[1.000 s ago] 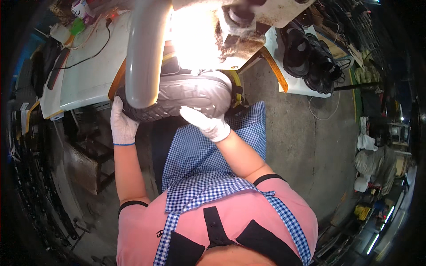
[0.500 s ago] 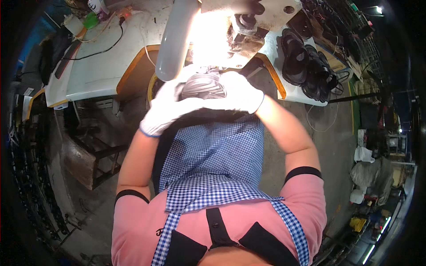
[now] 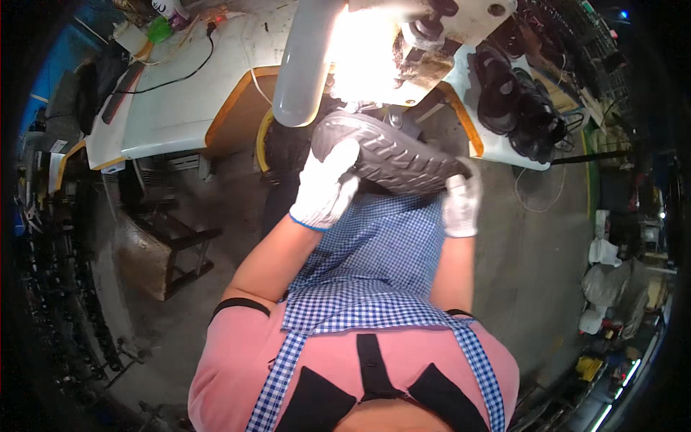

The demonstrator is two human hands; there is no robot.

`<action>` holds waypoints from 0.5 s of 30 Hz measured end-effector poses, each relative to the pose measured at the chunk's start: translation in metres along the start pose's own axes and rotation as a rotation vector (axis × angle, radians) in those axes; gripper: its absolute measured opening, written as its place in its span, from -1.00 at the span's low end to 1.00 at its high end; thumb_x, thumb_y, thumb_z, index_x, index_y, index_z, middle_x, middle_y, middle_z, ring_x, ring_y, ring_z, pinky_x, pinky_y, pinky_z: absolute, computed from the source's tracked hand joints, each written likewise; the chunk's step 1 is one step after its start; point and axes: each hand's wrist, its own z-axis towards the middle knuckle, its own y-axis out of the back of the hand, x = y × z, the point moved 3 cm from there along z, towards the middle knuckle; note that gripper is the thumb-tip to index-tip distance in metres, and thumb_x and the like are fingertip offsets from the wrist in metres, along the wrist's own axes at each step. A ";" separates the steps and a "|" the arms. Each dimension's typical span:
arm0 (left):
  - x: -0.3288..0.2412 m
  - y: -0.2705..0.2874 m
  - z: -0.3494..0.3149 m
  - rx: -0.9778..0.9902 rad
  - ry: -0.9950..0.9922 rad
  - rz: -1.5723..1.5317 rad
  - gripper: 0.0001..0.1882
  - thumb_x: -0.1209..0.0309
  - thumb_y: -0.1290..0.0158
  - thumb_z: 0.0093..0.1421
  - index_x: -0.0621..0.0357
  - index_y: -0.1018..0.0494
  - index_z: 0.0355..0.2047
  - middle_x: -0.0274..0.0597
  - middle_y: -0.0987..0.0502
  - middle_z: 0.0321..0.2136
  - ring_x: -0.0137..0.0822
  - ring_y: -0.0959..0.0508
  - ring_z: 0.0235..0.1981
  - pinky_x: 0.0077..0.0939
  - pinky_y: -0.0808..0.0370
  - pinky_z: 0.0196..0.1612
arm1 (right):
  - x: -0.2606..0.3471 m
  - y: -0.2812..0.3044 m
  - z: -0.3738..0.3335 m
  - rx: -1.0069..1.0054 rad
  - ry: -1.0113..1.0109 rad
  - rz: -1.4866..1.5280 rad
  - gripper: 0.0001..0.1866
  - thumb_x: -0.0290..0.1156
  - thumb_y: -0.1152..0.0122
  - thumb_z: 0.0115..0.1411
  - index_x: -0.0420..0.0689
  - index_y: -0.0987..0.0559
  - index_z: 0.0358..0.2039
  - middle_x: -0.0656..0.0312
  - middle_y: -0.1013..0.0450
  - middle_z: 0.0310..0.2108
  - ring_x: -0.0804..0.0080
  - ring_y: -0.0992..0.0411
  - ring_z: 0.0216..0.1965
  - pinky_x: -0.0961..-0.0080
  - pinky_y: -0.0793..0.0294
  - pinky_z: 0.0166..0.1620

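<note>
A dark shoe [image 3: 403, 157] with a ridged, treaded sole lies crosswise in front of me, its sole turned toward my view and its upper mostly hidden. My left hand [image 3: 327, 183], in a white knit glove, grips the shoe's left end with the thumb on the sole. At the shoe's right end my gloved right hand [image 3: 462, 201], slightly blurred, holds the edge. The brightly lit head of a white machine [image 3: 464, 27] stands just beyond the shoe, with a rounded pale grey arm [image 3: 299, 72] on its left. I cannot tell whether the shoe touches the machine.
Several dark shoes [image 3: 515, 104] rest on the white table's [image 3: 176, 119] right part. A black cable [image 3: 191, 66] crosses its left part. A yellow-rimmed round thing [image 3: 263, 147] is below the table's cutout. On the floor at left stands a worn stool [image 3: 151, 255].
The shoe has turned from end-on to crosswise, showing its long sole. My right hand has moved right and toward me; my left hand has shifted right along with the whole view.
</note>
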 end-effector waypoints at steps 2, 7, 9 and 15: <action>0.003 -0.002 -0.004 -0.039 0.071 -0.255 -0.48 0.37 0.02 0.26 0.23 -0.13 0.17 0.02 -0.32 0.07 -0.09 -0.38 0.09 -0.16 -0.36 0.15 | 0.069 -0.012 0.008 -0.076 0.013 0.175 -0.54 -0.33 -0.28 0.02 -0.26 -0.43 -0.09 0.23 -0.41 -0.25 0.49 -0.39 -0.28 0.57 -0.42 -0.16; -0.009 0.000 -0.011 -0.005 0.186 -0.263 -0.45 0.31 0.06 0.28 0.24 -0.09 0.21 0.12 -0.23 0.15 0.02 -0.28 0.17 0.04 -0.24 0.23 | 0.070 -0.009 0.019 -0.070 -0.044 0.347 -0.59 -0.39 -0.28 0.02 -0.27 -0.46 -0.12 0.22 -0.45 -0.26 0.47 -0.43 -0.28 0.53 -0.46 -0.13; -0.016 0.027 -0.019 -0.044 0.047 0.504 -0.29 0.22 -0.15 0.12 0.29 -0.13 0.18 0.15 -0.23 0.15 0.00 -0.30 0.16 -0.11 -0.28 0.19 | 0.051 -0.010 0.013 -0.113 -0.209 0.436 -0.67 -0.41 -0.22 0.06 -0.25 -0.49 -0.15 0.19 -0.47 -0.23 0.48 -0.47 -0.27 0.52 -0.50 -0.15; -0.016 0.084 -0.069 -0.087 0.282 0.578 -0.45 0.40 -0.19 0.04 0.36 -0.32 0.03 -0.06 -0.41 -0.02 -0.27 -0.41 0.01 -0.40 -0.31 0.10 | -0.017 -0.008 -0.021 0.006 -0.537 0.381 -0.81 -0.48 -0.14 0.15 -0.18 -0.53 -0.20 0.23 -0.52 -0.28 0.46 -0.49 -0.27 0.55 -0.50 -0.19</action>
